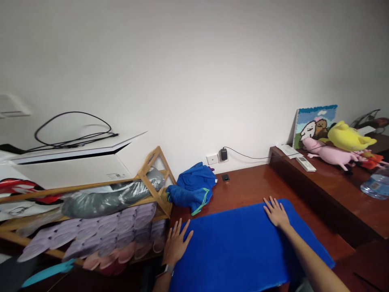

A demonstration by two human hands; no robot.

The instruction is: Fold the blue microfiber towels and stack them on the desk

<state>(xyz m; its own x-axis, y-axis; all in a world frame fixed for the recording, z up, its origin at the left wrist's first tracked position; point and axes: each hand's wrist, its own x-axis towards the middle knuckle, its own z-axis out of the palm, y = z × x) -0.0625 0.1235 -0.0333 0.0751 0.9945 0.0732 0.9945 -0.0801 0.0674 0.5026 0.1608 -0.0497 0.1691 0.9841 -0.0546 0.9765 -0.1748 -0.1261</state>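
A bright blue cloth (231,247) lies spread flat over the reddish-brown wooden desk (243,188). On its left edge rests my left hand (176,242), fingers spread, a watch band on the wrist. My right hand (276,213) lies with fingers apart near the cloth's far right corner. Both palms face down and neither hand grips anything. Behind my left hand, a crumpled blue cloth with green trim (194,186) sits in a heap against the wall.
At left, a wooden rack (154,182) holds slippers (106,227), a plastic-wrapped bundle (112,200) and a white box (75,170). On the raised ledge at right are a remote control (305,164), plush toys (331,154), a picture (316,123) and a plastic bottle (376,184). A black plug (224,154) trails a cable.
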